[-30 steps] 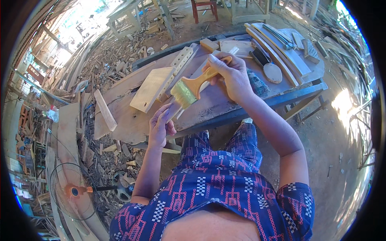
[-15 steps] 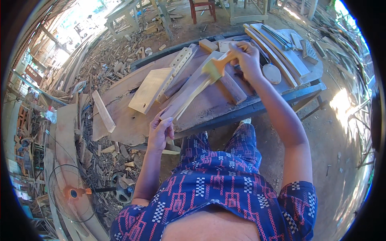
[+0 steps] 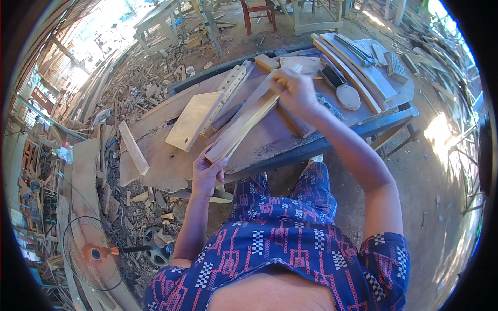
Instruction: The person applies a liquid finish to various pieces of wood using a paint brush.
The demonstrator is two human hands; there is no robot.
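My left hand (image 3: 206,175) is closed on the near end of a long wooden strip (image 3: 241,127), thumb on top. The strip slants up and away to the right, above the worktable. My right hand (image 3: 296,92) is closed at the strip's far part, knuckles up. It covers nearly all of the paintbrush that showed in its grip half a second ago, so the bristles are hidden. Beneath and beside the strip lie other boards, among them a pale flat board (image 3: 193,122) with a small hole and a bar with a row of holes (image 3: 232,85).
The worktable (image 3: 155,135) has a dark raised edge. At its right lie long planks (image 3: 358,72), a dark-handled tool with a round pale disc (image 3: 348,97) and a wood block (image 3: 397,67). A loose slat (image 3: 133,147) lies left. A fan (image 3: 93,253) stands lower left amid wood scraps.
My right hand has moved left and nearer along the strip, and the paintbrush has gone out of sight under it. My left hand keeps its hold, almost in place.
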